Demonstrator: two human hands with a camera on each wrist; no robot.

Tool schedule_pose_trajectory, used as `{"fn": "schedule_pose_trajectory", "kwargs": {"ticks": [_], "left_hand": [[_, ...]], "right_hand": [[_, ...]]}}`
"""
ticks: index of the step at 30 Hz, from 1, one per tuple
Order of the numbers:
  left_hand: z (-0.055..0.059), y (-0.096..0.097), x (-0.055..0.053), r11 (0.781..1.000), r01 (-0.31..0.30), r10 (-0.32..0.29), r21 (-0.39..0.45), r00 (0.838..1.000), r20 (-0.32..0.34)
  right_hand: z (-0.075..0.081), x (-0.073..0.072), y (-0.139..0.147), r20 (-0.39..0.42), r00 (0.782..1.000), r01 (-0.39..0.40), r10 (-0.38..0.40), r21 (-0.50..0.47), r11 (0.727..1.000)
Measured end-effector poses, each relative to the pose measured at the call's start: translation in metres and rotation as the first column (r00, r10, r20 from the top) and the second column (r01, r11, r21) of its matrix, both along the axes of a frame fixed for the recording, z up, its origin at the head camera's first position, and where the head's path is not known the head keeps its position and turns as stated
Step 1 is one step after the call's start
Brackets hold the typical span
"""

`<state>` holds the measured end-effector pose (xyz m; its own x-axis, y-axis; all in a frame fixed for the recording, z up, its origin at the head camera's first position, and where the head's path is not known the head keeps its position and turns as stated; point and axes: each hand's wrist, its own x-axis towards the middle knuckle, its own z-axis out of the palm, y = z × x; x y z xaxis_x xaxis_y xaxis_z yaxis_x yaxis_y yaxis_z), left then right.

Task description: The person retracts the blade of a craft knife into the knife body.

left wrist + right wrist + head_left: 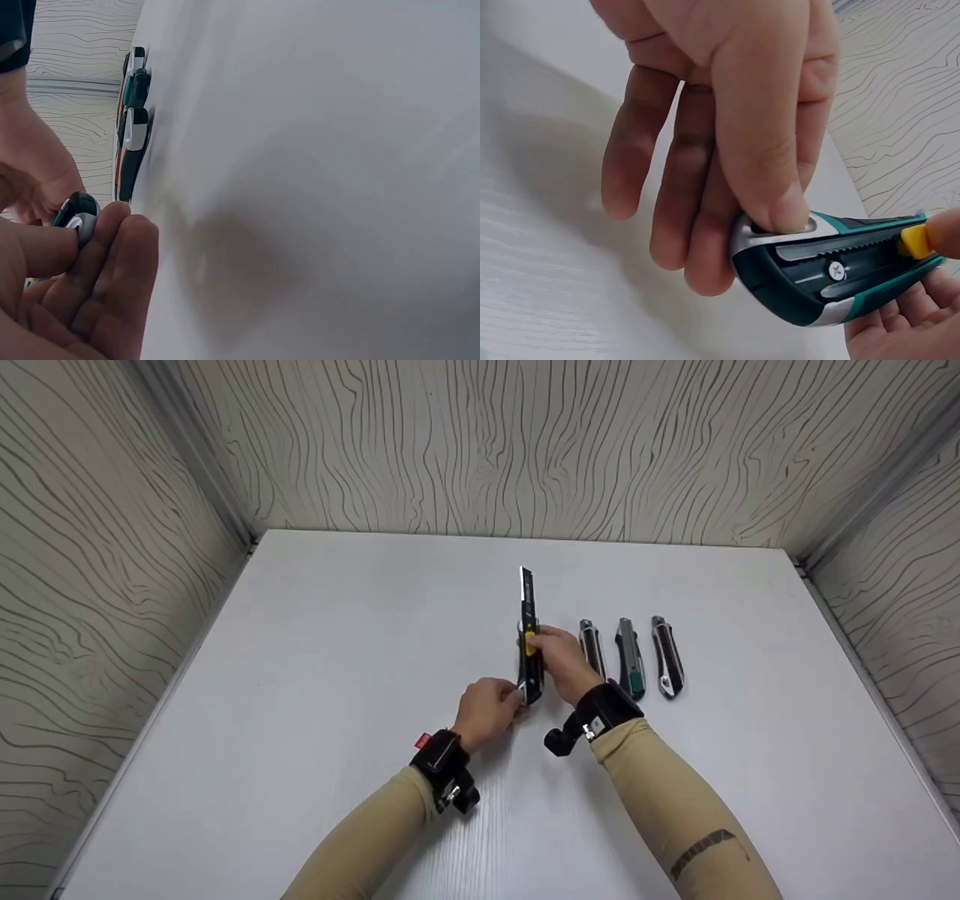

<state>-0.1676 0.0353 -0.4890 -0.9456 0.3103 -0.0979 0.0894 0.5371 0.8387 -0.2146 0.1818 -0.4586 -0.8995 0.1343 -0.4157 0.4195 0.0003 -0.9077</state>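
Observation:
A utility knife (pixel 533 673) with a black and green body is held between both hands, its blade (pixel 526 585) extended toward the back wall. My left hand (pixel 486 709) pinches the silver-trimmed tail end between thumb and fingers; its other fingers are fairly straight in the right wrist view. My right hand (pixel 564 661) grips the body farther up, thumb on the yellow slider (pixel 913 243). A screw (pixel 836 271) shows on the knife's side. In the left wrist view, the left fingers (pixel 135 251) hide most of the knife.
Three more utility knives lie in a row to the right on the white table (pixel 337 615): one (pixel 592 645) partly behind the right hand, a grey and green one (pixel 630 656), and a dark one with silver trim (pixel 667 656). Wood-grain panels (pixel 480 450) enclose the table's back and sides.

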Motion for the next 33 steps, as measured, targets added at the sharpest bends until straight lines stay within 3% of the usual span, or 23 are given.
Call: {"fn": "schedule_pose_trajectory", "kwargs": {"ticks": [16,23,33], "left_hand": [[0.0015,-0.0013,-0.0007,1.0,0.011,-0.011,0.007,1.0,0.013],[0.0028,-0.004,-0.0017,1.0,0.027,-0.027,0.007,1.0,-0.001],[0.0024,-0.0043,-0.0028,0.999,0.019,-0.019,0.032,1.0,0.011]], "right_hand": [[0.0008,0.0002,-0.0012,0.02,1.0,-0.018,0.018,0.013,1.0],[0.0006,0.0023,0.0031,0.009,0.998,-0.062,0.062,0.008,0.998],[-0.0027,0.0028,0.0034,0.002,1.0,-0.02,0.02,-0.021,1.0]]}}
